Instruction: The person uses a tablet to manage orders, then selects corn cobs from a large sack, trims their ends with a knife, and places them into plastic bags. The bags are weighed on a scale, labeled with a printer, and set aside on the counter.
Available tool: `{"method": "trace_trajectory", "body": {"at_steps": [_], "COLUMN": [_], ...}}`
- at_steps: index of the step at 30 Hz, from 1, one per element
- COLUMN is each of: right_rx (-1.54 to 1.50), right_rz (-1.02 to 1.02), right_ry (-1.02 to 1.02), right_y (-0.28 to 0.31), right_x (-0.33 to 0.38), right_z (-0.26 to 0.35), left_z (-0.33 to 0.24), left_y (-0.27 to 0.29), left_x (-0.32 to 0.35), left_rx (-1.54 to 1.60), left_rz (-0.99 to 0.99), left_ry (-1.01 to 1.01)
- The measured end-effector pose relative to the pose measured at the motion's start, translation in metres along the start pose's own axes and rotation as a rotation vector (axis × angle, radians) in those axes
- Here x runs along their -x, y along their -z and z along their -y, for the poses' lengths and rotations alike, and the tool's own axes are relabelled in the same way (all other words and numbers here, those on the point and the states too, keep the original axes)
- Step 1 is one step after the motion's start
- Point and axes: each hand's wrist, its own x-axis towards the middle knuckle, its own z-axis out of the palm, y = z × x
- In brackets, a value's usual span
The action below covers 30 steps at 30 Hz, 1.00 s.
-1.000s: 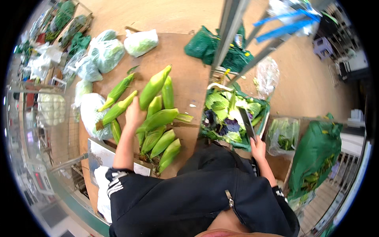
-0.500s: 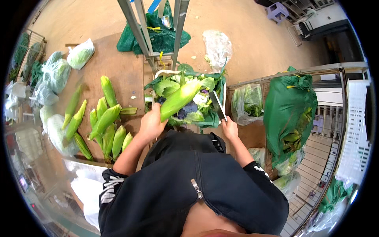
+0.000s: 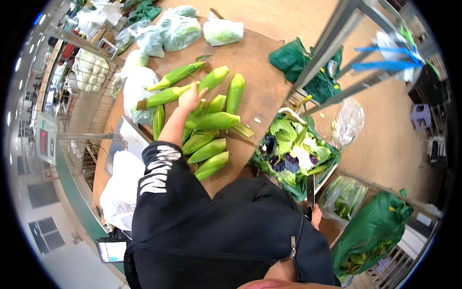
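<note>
My left hand is closed around the base end of a green husked corn ear, over the pile on the brown board. Beside it lie several more corn ears, one of them right against my fingers. My right hand, partly hidden by my jacket, grips a knife. The knife's blade points away from me at the near right edge of a bin. Cabbage leaves, purple leaves and other trimmings fill that bin.
Bagged vegetables line the board's far left edge. Metal posts rise behind the bin, beside a green net sack. To the right stand a bag of greens and a full green sack. A scale display is at left.
My left hand has moved left from above the bin to the pile with the corn ear. My right hand still holds the knife by the bin. The view has turned left.
</note>
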Motion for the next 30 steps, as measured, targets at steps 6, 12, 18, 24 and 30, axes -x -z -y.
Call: {"method": "trace_trajectory", "body": {"at_steps": [6,12,18,24,30], "right_rx": [0.067,0.005,-0.238,-0.567,-0.304], "right_rz": [-0.106,-0.140,-0.202,-0.366,-0.454], "right_ry": [0.034,0.118,0.261,0.630,0.459], "right_y": [0.029,0.047,0.058,0.144,0.112], "right_x": [-0.005,-0.012,-0.009,0.038,0.011], "right_z": [0.046,0.085,0.164,0.255,0.150], "left_z": [0.089,0.114,0.003,-0.167,-0.293], "left_y": [0.005,0.084,0.116,0.022,-0.033], "left_x": [-0.020,0.012,0.065,0.157,0.209], "left_rx": [-0.403,-0.616,-0.168,-0.031,-0.056], "left_rz": [-0.397,0.210,-0.087,0.143,0.398], "left_ry": [0.103,0.149,0.041,-0.420,-0.651]}}
